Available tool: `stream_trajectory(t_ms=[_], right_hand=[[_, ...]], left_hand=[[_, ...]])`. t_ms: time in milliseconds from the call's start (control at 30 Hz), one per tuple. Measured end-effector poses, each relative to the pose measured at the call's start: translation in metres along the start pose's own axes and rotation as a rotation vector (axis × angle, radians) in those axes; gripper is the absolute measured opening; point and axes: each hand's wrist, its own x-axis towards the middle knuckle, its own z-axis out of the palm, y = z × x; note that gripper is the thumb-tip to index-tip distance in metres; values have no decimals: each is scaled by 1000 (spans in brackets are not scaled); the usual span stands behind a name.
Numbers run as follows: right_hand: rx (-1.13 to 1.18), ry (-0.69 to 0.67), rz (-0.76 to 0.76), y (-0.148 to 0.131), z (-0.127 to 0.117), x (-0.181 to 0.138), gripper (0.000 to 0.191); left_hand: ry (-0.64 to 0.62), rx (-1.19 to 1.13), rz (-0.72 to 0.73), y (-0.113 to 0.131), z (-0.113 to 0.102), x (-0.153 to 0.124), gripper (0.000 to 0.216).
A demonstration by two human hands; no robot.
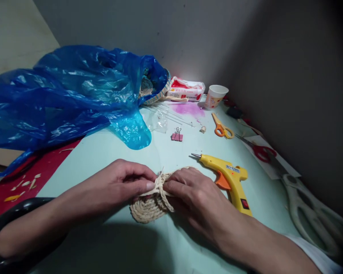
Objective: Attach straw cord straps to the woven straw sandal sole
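A pale coiled straw-braid piece (pixel 147 209), long and rounded at its near end, lies under both hands. Narrow straw strips (pixel 160 183) cross over its middle. My left hand (pixel 122 180) pinches the strips between thumb and forefinger from the left. From the other side, my right hand (pixel 190 190) is closed on the straw piece near the crossing, its thumb and fingertips against the strips. The right hand covers part of the piece's far side. Just right of that hand lies a yellow hot glue gun (pixel 230 171) with an orange trigger.
A blue plastic bag (pixel 82 87) spreads over the back left, a woven basket rim (pixel 158 95) at its mouth. Behind are a tissue pack (pixel 185 90) and paper cup (pixel 215 97). Orange scissors (pixel 221 128), a binder clip (pixel 177 135) and large shears (pixel 298 194) lie around.
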Motion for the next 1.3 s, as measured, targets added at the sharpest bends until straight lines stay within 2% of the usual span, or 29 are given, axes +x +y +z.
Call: stream_trajectory(t_ms=[200,267,400,433,600,700,767,867,933,1067,1167,1233,1300], right_hand=[[-68,81,84,6,-7,-6,15],[-87,88,99,8,-13,-7,16],[-85,75,139,10,-23,-7,16],[-76,61,149,10,-23,-7,17],[-47,34,162,12,-16,-8,19],[-50,69,162,11,-10,-8,14],[-26,97,165,7,-7,-8,13],[39,117,170,1,-3,-9,14],[81,133,148,-3,-1,-10,13],[141,184,79,-7,-3,-12,14],[125,290,57,-3,-15,-13,14],[87,357,59,1,-24,-13,15],[57,359,66,5,-31,-13,16]], left_hand=[[35,65,57,-3,1,-6,22],[201,156,138,-7,3,-12,20],[764,396,367,-19,23,-34,9],[818,409,361,-23,31,-38,7],[616,133,174,-32,74,-39,17],[479,-156,-2,-27,81,-29,30],[420,-381,-59,-20,79,-24,37],[398,-624,-84,-10,75,-21,37],[395,-708,-91,-4,74,-21,36],[348,-789,-24,-3,76,-25,28],[298,-820,13,-9,77,-32,28],[323,-827,-2,-13,78,-38,30],[378,-832,-27,-15,77,-45,34]])
